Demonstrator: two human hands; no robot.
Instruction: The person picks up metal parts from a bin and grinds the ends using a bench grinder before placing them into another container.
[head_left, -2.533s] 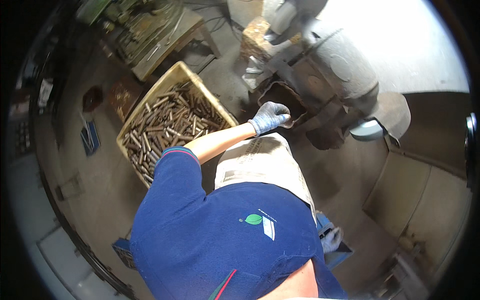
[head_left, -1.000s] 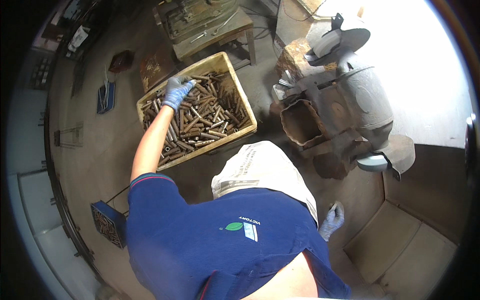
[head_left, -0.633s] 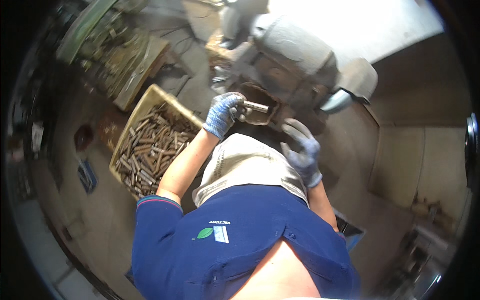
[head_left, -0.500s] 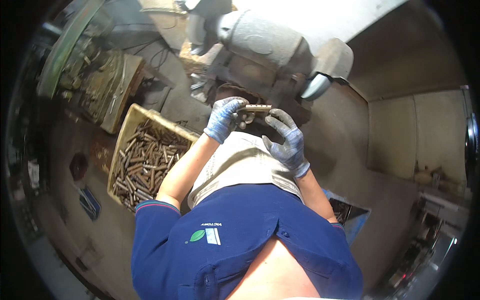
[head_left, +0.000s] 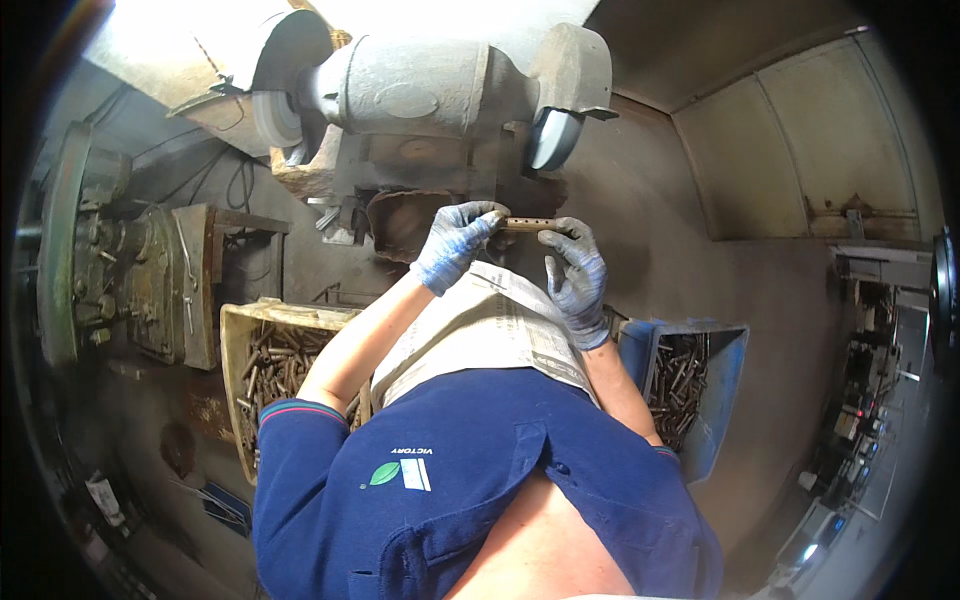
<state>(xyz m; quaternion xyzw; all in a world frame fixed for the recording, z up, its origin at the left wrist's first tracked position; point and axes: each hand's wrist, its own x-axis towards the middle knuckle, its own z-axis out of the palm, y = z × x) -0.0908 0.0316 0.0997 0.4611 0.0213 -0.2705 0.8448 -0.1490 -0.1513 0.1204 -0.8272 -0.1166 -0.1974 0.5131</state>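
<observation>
A short metal bar (head_left: 528, 225) with a row of small holes lies level between my two gloved hands, above my lap. My left hand (head_left: 452, 248) is closed on its left end, fingers and thumb pinching it. At the right end, the bent fingers of my right hand (head_left: 578, 275) meet the bar, while its thumb stands apart below. Both gloves are blue-grey with darkened fingertips. Just beyond my hands stands a grey bench grinder (head_left: 420, 90), with a left wheel (head_left: 277, 118) and a right wheel (head_left: 555, 138).
A yellowish bin (head_left: 236, 345) of rusty metal pieces sits left of my lap, partly behind my left arm. On the right is a blue bin (head_left: 722, 390) holding similar pieces. A green machine (head_left: 62, 250) stands at far left. Pale panels (head_left: 800, 140) line the far right.
The view has turned, so the grinder appears further left and more of the blue bin shows. My right fingers have come in closer around the bar's right end. My left hand keeps its hold.
</observation>
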